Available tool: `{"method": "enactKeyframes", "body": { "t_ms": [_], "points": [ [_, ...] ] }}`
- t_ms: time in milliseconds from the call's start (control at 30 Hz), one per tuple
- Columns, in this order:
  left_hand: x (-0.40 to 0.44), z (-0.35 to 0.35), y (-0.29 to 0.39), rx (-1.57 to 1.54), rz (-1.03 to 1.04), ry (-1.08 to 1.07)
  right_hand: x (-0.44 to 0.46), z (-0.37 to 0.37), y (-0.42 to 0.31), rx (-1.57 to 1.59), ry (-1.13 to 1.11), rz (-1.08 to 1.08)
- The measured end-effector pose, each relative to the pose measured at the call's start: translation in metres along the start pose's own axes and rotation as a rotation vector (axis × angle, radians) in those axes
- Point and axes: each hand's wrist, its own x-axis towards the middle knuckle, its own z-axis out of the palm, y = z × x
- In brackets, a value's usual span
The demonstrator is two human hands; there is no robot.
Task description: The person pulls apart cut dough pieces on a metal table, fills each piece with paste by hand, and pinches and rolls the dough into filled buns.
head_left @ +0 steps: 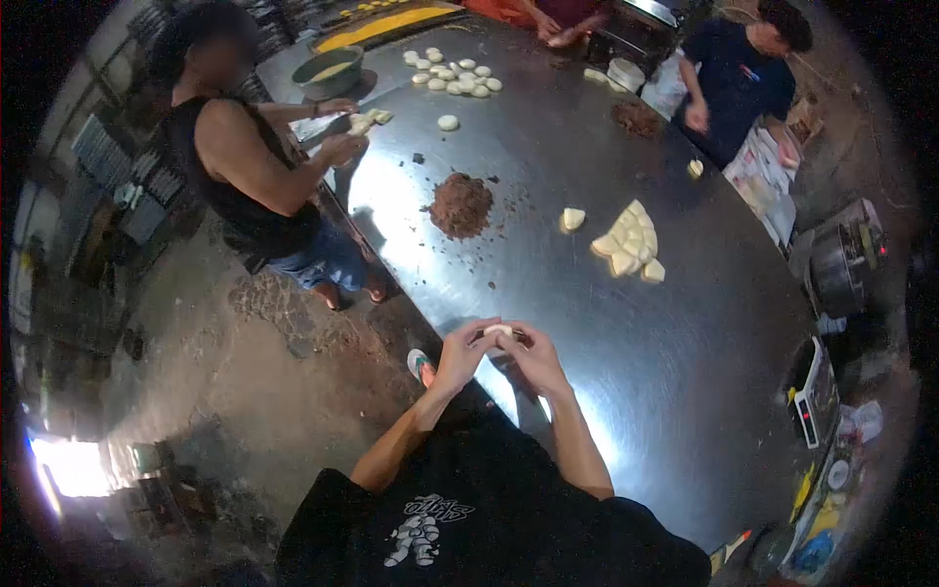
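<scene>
Above the near edge of the metal table, a small pale dough piece is held between my two hands. My left hand grips it from the left with fingers curled in, and my right hand closes on it from the right. The thumbs and fingertips meet around the dough, so most of it is hidden. Beyond my hands lies a crumbly brown mound of filling. A cluster of cut dough pieces rests to the right of it, with a single dough piece beside the cluster.
Several rounded dough balls sit at the table's far end near a bowl. One co-worker stands at the left edge handling dough; another person is at the right. A digital scale stands along the right edge.
</scene>
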Motion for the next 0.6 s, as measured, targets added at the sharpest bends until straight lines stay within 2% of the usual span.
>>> {"method": "enactKeyframes", "body": {
  "t_ms": [100, 133, 167, 200, 233, 267, 333, 400, 433, 533, 600],
  "points": [
    [0.002, -0.024, 0.024, -0.097, -0.103, 0.043, 0.025, 0.007, -0.009, -0.157, 0.039, -0.021],
    [0.008, -0.04, 0.018, -0.06, -0.157, -0.037, 0.038, 0.008, -0.015, -0.269, -0.016, -0.01],
    [0.01, -0.055, 0.013, -0.068, -0.148, -0.027, 0.052, 0.01, -0.022, -0.379, -0.073, 0.001],
    [0.012, -0.068, 0.012, -0.048, -0.24, -0.005, 0.072, 0.011, -0.024, -0.392, -0.084, 0.0],
    [0.015, -0.077, 0.013, -0.028, -0.331, 0.017, 0.098, 0.01, -0.023, -0.434, -0.07, -0.144],
    [0.013, -0.083, 0.029, -0.068, -0.282, 0.079, 0.127, 0.011, -0.024, -0.469, -0.055, -0.293],
    [0.013, -0.103, 0.031, -0.05, -0.288, 0.148, 0.182, 0.011, -0.04, -0.694, 0.092, -0.415],
    [0.013, -0.124, 0.024, -0.017, -0.291, 0.23, 0.242, 0.008, -0.044, -0.889, 0.118, -0.533],
    [0.012, -0.131, 0.022, -0.02, -0.281, 0.24, 0.266, 0.008, -0.045, -0.892, 0.109, -0.543],
    [0.005, -0.15, 0.01, -0.198, -0.248, 0.352, 0.311, 0.016, -0.051, -1.236, 0.086, -0.626],
    [0.0, -0.166, 0.001, -0.222, -0.269, 0.407, 0.319, 0.018, -0.047, -1.257, 0.088, -0.554]
  ]
}}
